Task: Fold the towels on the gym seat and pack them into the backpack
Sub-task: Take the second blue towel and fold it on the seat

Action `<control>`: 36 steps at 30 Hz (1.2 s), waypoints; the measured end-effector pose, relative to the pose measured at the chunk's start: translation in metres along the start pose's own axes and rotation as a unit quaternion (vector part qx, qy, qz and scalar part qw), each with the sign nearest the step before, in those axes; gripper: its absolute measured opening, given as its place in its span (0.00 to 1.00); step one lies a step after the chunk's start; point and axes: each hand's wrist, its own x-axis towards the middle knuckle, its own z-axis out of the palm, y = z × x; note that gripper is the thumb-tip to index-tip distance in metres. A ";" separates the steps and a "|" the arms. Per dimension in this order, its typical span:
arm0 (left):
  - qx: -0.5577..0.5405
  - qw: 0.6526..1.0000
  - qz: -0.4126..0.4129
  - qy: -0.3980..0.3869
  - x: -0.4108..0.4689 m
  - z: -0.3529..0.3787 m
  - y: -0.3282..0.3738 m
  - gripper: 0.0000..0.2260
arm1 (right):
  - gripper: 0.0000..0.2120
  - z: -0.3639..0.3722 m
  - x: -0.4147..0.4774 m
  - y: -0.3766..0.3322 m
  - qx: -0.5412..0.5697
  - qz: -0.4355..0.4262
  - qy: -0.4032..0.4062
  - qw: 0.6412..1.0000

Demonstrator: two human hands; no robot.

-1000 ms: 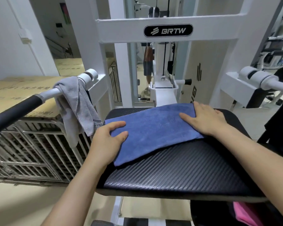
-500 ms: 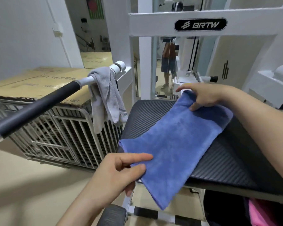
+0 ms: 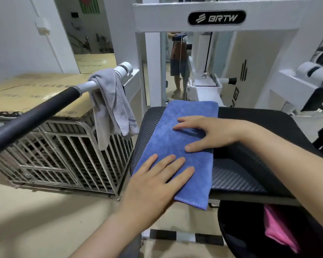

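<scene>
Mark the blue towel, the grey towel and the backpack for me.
blue towel point(image 3: 164, 142): head view, bare middle of its left half, on the seat.
grey towel point(image 3: 110, 108): head view, hanging fold below the bar.
backpack point(image 3: 241, 229): head view, black wall beside the pink item.

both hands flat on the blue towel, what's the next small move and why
Probably grip the near end of the blue towel with the left hand and fold it over to the far end. It lies as a long strip, both palms flat on it, right hand farther up, and its near end overhangs the seat.
</scene>
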 end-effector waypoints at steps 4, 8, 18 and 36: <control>-0.115 0.990 -0.005 0.082 0.012 -0.020 -0.015 0.16 | 0.46 -0.017 -0.030 0.000 0.004 0.019 -0.137 0.990; -0.106 0.976 -0.038 0.188 0.042 -0.072 -0.034 0.13 | 0.40 -0.001 -0.042 -0.015 -0.016 0.054 -0.044 0.997; 0.008 0.974 -0.073 0.212 0.165 -0.159 -0.078 0.15 | 0.11 -0.037 -0.088 -0.078 0.450 -0.078 0.188 0.870; 0.039 0.988 -0.124 -0.083 0.254 0.052 -0.155 0.04 | 0.33 0.040 -0.020 -0.014 -0.182 -0.036 0.001 0.983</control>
